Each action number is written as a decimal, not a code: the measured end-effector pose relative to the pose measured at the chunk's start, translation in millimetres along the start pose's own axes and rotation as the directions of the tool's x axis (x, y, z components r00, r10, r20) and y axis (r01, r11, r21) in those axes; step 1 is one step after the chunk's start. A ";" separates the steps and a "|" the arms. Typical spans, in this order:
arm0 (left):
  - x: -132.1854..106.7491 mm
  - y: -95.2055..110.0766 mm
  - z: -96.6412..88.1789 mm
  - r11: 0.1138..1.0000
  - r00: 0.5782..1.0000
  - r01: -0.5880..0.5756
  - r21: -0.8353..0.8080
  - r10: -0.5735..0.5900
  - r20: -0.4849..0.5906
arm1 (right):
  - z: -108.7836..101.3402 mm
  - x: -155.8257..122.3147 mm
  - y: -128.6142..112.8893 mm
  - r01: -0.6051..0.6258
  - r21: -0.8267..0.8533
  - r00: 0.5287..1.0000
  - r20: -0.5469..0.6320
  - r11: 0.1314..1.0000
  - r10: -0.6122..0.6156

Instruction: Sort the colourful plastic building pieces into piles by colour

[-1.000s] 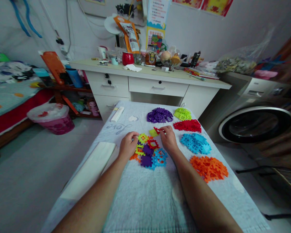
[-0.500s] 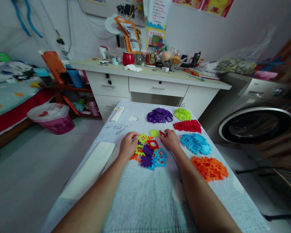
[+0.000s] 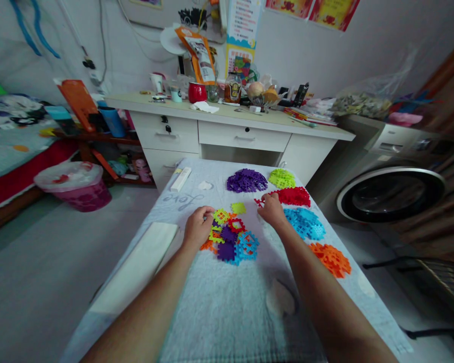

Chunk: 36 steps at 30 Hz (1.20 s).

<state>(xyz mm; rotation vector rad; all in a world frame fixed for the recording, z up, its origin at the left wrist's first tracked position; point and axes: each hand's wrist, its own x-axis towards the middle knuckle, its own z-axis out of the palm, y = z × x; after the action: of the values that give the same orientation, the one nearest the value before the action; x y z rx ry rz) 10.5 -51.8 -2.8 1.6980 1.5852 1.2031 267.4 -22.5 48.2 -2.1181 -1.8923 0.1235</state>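
My right hand (image 3: 272,209) pinches a red toothed building piece (image 3: 259,202) at the near left edge of the red pile (image 3: 295,195). My left hand (image 3: 199,224) rests at the left side of a mixed heap of toothed pieces, its fingers curled together; what they hold, if anything, is hidden. In that heap lie a purple piece (image 3: 226,251), a blue piece (image 3: 247,245), a red square frame (image 3: 236,225) and a yellow-green lattice piece (image 3: 221,216). A flat yellow-green square (image 3: 238,207) lies just beyond the heap.
Sorted piles line the table's right side: purple (image 3: 246,180), yellow-green (image 3: 282,178), blue (image 3: 304,223) and orange (image 3: 331,259). A white box (image 3: 181,179) and a long white board (image 3: 136,267) lie on the left. Behind stands a cluttered desk (image 3: 227,115); a washing machine (image 3: 389,166) is at right.
My right hand has moved right and away from me, carrying the red piece from beside the mixed heap to the red pile. My left hand has stayed by the heap.
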 end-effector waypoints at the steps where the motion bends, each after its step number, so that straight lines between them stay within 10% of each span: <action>1: 0.0 -0.4 0.2 1.000 1.000 0.000 0.001 0.000 -0.001 | -8.2 6.6 6.8 -0.004 -0.015 1.000 -0.027 1.000 0.004; 8: 0.9 -6.7 2.0 1.000 1.000 -0.007 0.002 0.006 0.001 | -59.0 53.5 76.1 -0.144 -0.148 0.987 -0.097 0.978 0.130; 15: 0.8 -3.4 1.1 1.000 1.000 -0.004 0.004 0.004 -0.004 | -59.4 75.8 124.0 -0.161 -0.195 0.987 -0.052 0.967 0.153; 36: 1.0 -9.0 2.8 1.000 1.000 -0.006 -0.003 0.006 0.002 | -58.5 53.0 90.4 -0.126 -0.161 0.977 -0.192 0.979 0.094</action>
<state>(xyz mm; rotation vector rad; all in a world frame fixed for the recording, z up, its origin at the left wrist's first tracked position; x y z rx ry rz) 8.3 -48.7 -11.4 1.7024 1.5782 1.2058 376.0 12.0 86.0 -2.2599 -1.7349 -0.2138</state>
